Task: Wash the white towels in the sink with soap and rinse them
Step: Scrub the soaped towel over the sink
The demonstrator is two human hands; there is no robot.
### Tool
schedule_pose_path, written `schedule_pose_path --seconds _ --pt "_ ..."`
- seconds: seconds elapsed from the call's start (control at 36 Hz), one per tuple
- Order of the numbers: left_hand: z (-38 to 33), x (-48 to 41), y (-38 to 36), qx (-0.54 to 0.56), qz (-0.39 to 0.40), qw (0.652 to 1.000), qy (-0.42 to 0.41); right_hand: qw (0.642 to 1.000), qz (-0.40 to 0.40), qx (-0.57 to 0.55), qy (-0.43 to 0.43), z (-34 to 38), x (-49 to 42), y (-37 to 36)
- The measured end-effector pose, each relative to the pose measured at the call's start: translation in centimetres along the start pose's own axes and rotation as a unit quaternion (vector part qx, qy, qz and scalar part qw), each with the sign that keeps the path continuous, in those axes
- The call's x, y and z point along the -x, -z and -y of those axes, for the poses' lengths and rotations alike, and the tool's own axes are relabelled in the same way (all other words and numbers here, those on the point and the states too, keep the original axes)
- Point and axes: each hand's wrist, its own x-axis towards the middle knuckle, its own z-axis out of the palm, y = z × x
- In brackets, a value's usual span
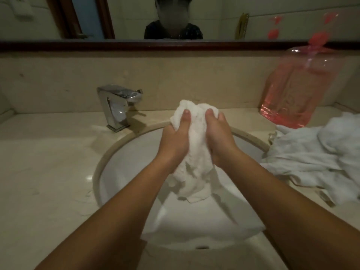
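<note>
A bunched white towel [196, 152] hangs over the round white sink [124, 152], its lower end trailing into the basin. My left hand [176, 139] grips its left side and my right hand [221, 141] grips its right side, thumbs pressed into the top of the cloth. More white cloth [194, 223] lies spread in the bottom of the basin near the front. A pile of white towels [319, 154] rests on the counter at the right. A large bottle of pink liquid soap [298, 90] stands behind that pile.
A chrome tap [116, 106] stands at the back left of the sink, no water running. The beige stone counter [44, 172] stretches to the left. A mirror with a dark frame [136, 44] runs along the wall behind.
</note>
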Motion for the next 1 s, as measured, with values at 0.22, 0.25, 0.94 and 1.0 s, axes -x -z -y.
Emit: schedule_pose_path --seconds 0.22,0.25,0.94,1.0 --pt "-0.6 -0.8 0.5 -0.035 -0.076 0.996 -0.024 0.994 0.026 0.044 0.099 -1.0 2.2 -1.1" --pt "-0.6 -0.3 0.3 -0.036 -0.063 0.997 -0.036 0.995 -0.001 0.041 0.087 -0.4 1.6 -1.2" --pt "-0.5 0.7 1.0 -0.024 0.002 0.999 -0.035 0.998 -0.017 0.040 0.051 -0.8 0.4 -0.9" --pt "-0.2 0.8 0.5 -0.018 0.012 0.999 -0.038 1.000 -0.009 0.015 0.020 -1.3 -0.1 -0.4"
